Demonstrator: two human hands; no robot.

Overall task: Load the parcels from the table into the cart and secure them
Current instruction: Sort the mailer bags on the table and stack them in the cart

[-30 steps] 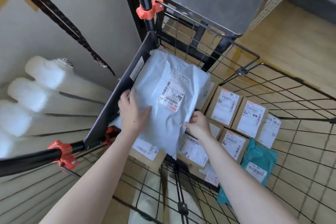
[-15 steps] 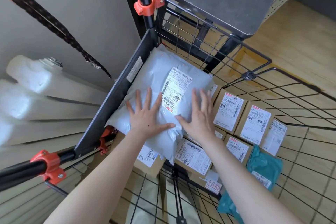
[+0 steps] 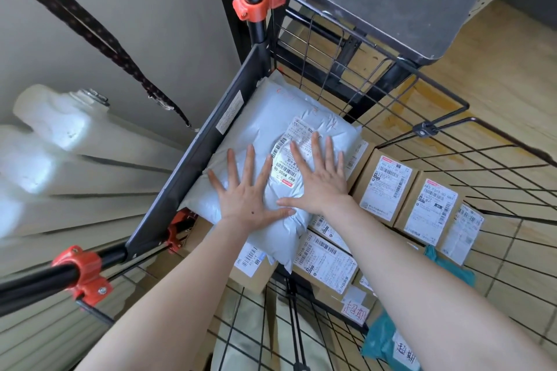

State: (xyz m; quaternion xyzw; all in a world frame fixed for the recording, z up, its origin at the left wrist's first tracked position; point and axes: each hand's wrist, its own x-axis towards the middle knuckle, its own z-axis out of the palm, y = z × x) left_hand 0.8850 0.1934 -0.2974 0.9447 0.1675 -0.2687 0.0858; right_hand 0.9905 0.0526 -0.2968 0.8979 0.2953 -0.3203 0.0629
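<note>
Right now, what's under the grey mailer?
Labelled cardboard boxes poke out under the mailer at its near and right edges. The left hand and right hand press flat on top. How many boxes it covers is hidden.

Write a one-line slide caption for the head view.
Left hand and right hand press flat on a grey mailer bag atop labelled cardboard boxes in the wire cart.

My left grip (image 3: pixel 247 199) and right grip (image 3: pixel 319 184) cover part of the label (image 3: pixel 297 134) on the mailer (image 3: pixel 265 126); its print is too small to read. The mailer hides most of the boxes (image 3: pixel 327 265) beneath. My right arm covers part of the teal bag (image 3: pixel 381 340), which the bottom edge cuts off. The rolls (image 3: pixel 60 129) at left are blurred.
</note>
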